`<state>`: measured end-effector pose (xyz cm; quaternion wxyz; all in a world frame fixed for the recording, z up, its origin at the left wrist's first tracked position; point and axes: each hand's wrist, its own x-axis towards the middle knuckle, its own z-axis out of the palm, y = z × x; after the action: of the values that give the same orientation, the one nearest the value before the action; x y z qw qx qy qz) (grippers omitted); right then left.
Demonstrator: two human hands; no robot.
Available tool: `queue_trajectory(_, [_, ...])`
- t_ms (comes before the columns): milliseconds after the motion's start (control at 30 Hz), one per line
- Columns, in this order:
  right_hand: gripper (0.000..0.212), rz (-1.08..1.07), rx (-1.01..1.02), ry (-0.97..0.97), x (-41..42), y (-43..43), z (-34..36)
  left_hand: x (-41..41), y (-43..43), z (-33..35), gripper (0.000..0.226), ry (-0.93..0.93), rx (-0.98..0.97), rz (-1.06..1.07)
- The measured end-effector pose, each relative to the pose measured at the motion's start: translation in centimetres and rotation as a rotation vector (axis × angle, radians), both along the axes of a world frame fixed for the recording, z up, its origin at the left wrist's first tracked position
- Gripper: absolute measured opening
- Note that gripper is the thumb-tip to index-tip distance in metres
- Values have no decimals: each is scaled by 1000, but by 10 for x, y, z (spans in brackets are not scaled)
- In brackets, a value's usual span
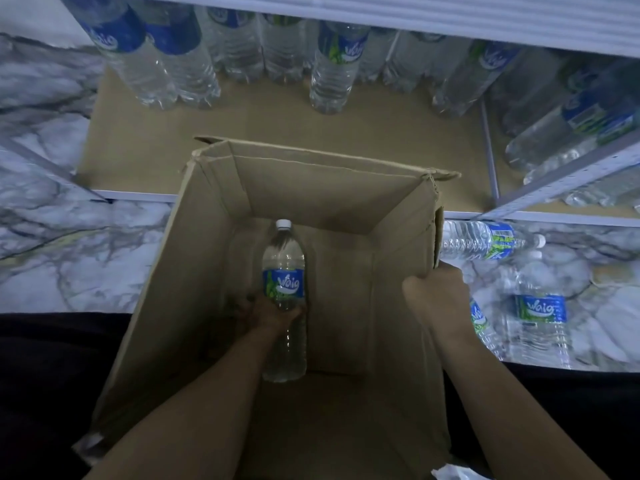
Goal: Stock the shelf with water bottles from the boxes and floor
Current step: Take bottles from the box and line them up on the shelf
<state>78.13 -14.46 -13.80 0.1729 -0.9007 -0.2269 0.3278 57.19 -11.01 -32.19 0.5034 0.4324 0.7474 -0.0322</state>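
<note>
Plastic water bottle (284, 268) is grasped around its label by our left hand (272, 311), centre of the frame, inside the cardboard box (329, 195) | our right hand (434, 289) clutches the box's right wall | loose bottles (485, 240) are on the marble floor (69, 265), right side | standing bottles (332, 74) line the shelf (242, 133), top of the frame
</note>
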Motion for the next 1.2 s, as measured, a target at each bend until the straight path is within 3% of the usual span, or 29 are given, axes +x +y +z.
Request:
queue_trajectory(133, [27, -7, 9, 33, -2, 1, -1, 14, 2, 3, 113, -28, -10, 25])
queue_trajectory(233, [10, -29, 6, 40, -1, 2, -3, 19, -1, 7, 115, -50, 9, 89])
queue_trajectory(433, [18, -64, 23, 60, 1, 1, -5, 22, -6, 8, 139, -67, -1, 149])
queue_trajectory(633, [12, -78, 8, 75, 1, 1, -5, 19, -1, 15, 116, 0, 15, 200])
queue_trajectory(800, [16, -74, 28, 74, 0, -2, -9, 23, -1, 31, 71, -4, -10, 254])
queue_trajectory(967, [16, -64, 19, 69, 8, -5, -7, 20, -5, 60, 68, -62, 44, 286])
queue_trajectory(1033, [22, -57, 17, 55, 7, -8, -1, 18, -8, 76, 60, -68, 92, 297])
queue_trajectory(1200, [45, 56, 161, -117, -11, -14, 26, 16, -19, 138, 67, -63, 307, 384])
